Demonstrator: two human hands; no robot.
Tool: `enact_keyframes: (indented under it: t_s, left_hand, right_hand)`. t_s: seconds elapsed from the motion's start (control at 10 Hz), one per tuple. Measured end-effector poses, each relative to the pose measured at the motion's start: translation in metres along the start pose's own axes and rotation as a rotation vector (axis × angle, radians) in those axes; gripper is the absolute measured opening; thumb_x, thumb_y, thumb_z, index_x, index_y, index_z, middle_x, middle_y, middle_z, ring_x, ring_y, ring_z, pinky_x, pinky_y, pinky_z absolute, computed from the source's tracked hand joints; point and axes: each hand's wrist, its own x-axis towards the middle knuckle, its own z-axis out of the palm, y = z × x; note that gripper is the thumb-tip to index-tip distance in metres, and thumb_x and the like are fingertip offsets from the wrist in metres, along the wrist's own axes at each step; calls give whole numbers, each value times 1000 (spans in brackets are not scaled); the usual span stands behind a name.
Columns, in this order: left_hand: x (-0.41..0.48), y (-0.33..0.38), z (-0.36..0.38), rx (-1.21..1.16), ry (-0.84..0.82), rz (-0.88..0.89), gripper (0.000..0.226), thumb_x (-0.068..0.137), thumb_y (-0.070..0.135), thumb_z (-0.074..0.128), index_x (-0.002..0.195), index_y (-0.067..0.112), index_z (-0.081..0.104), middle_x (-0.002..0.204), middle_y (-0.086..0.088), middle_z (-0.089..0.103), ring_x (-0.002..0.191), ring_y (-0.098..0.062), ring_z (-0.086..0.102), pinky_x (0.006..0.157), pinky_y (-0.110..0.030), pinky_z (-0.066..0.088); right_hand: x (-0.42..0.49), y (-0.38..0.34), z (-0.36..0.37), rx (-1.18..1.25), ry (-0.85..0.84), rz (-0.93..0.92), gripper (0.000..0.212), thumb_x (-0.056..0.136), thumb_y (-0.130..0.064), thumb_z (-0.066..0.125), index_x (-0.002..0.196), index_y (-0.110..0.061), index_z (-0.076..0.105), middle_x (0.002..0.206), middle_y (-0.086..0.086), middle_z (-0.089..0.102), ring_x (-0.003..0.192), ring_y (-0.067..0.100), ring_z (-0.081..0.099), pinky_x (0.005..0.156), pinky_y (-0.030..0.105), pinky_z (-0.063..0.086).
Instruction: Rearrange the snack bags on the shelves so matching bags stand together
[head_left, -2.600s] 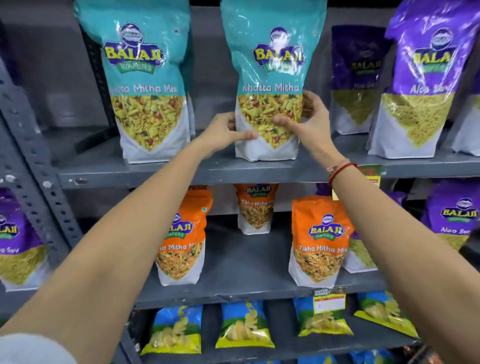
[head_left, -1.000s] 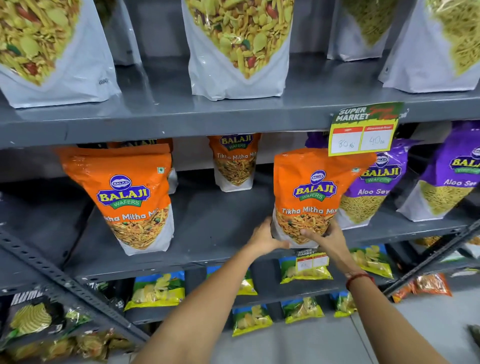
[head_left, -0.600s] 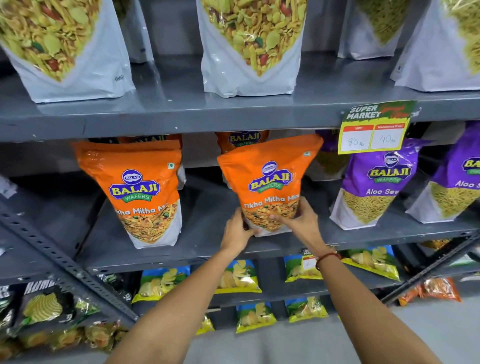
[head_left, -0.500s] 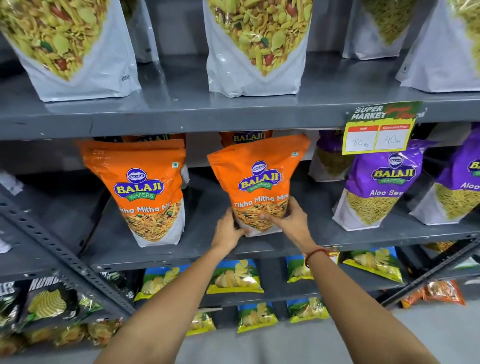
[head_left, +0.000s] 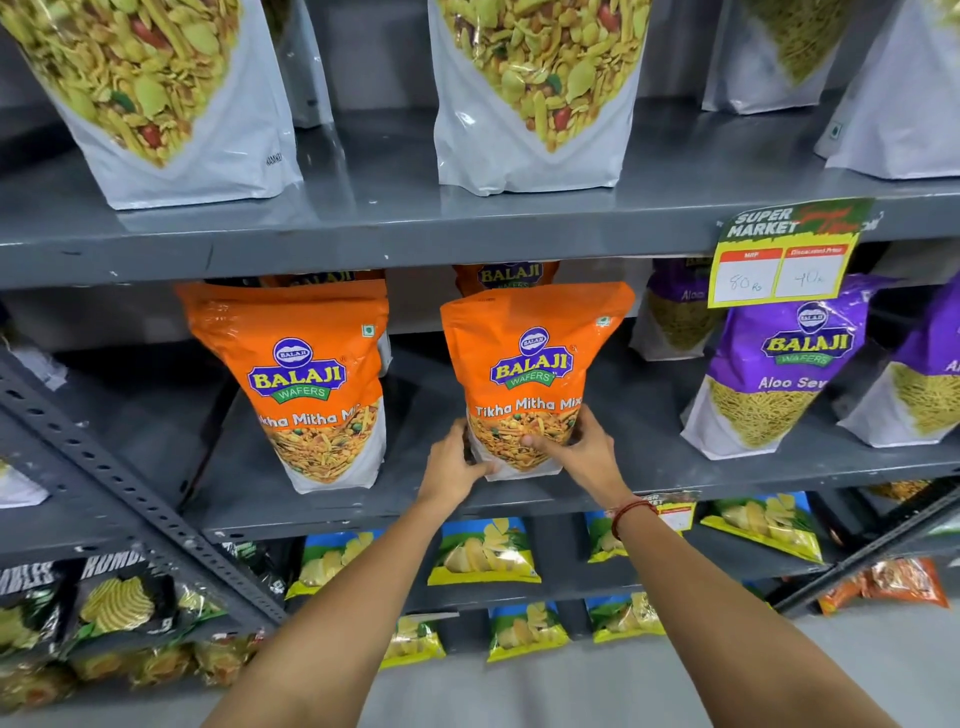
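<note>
An orange Tikha Mitha Mix bag (head_left: 530, 364) stands on the middle grey shelf (head_left: 311, 504), held at its base from both sides. My left hand (head_left: 449, 470) grips its lower left corner and my right hand (head_left: 582, 452) its lower right, thumb across the front. A second orange Tikha Mitha Mix bag (head_left: 306, 384) stands to its left, with a gap between them. A third orange bag (head_left: 506, 275) shows behind the held one. Purple Aloo Sev bags (head_left: 779, 374) stand to the right.
Two Khatta Mitha bags (head_left: 535, 93) stand on the upper shelf (head_left: 467, 228). A price tag (head_left: 784, 254) hangs from its edge at the right. Yellow-and-blue chip bags (head_left: 483, 553) lie on the lower shelves. A slanted perforated steel post (head_left: 130, 499) crosses the left side.
Both hands carried the orange bag leftward from beside the purple bags to the middle of the shelf. It was tilted half a second ago and now stands upright.
</note>
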Motion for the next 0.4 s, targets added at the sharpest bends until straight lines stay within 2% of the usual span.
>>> enact_keyframes:
  t_s: [0.1, 0.2, 0.3, 0.4]
  left_hand:
    - [0, 2, 1, -8, -15, -7, 67, 70, 17, 82, 125, 7, 45, 122, -16, 63, 112, -31, 59, 93, -48, 50]
    - [-1, 6, 0, 53, -57, -37, 68, 74, 17, 79, 128, 8, 41, 129, -18, 58, 120, -33, 53, 98, -44, 45]
    - [-2, 6, -5, 116, -55, -50, 68, 77, 21, 76, 131, 6, 37, 135, -19, 52, 125, -34, 47, 96, -41, 43]
    - [-6, 13, -23, 176, -34, -34, 71, 79, 24, 74, 136, 4, 37, 138, -21, 50, 126, -35, 46, 98, -43, 42]
  right_hand:
    - [-1, -3, -1, -2, -1, -4, 71, 68, -35, 87, 126, -20, 49, 112, -6, 63, 100, 7, 59, 77, 7, 44]
    - [-8, -5, 0, -13, -13, 16, 73, 69, -34, 86, 129, -17, 47, 119, -1, 63, 108, 14, 60, 87, 21, 49]
    - [-20, -7, 0, -25, 56, -35, 72, 70, -34, 85, 129, -12, 50, 125, 6, 64, 114, 19, 61, 96, 36, 52]
    - [-35, -23, -5, -96, 243, -113, 64, 75, -34, 82, 127, -7, 54, 127, 13, 61, 118, 26, 58, 99, 42, 48]
